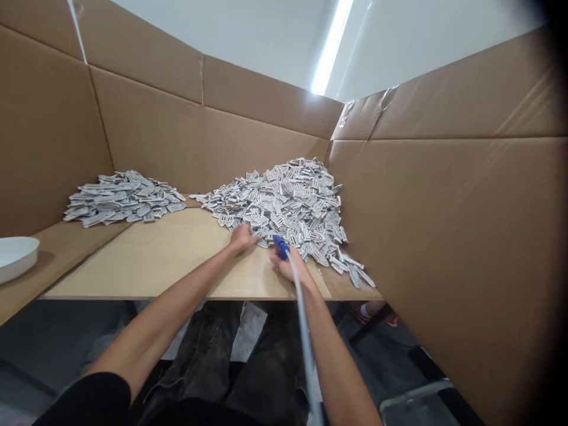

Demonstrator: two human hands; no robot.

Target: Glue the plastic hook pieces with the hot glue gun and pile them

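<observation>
My right hand (pixel 286 264) is wrapped round a blue air blow gun (pixel 280 245), its nozzle pointing up and left at the pile. A pale hose (pixel 302 313) runs from the gun down toward me. Just left of it, my left hand (pixel 242 238) is closed in a pinch at the pile's front edge. A small grey-white slotted part (pixel 262 241) shows at its fingertips, though the grip itself is partly hidden. Right behind both hands rises a large heap of the same slotted parts (pixel 284 198).
A second pile of grey-white parts (pixel 124 198) lies at the back left. The white round dish (pixel 18 257) stands at the left edge. Tall cardboard walls (pixel 266 133) enclose the back and sides of the wooden tabletop (pixel 155 260). Beyond the right wall's foot, another person's shoe (pixel 360 313) shows below.
</observation>
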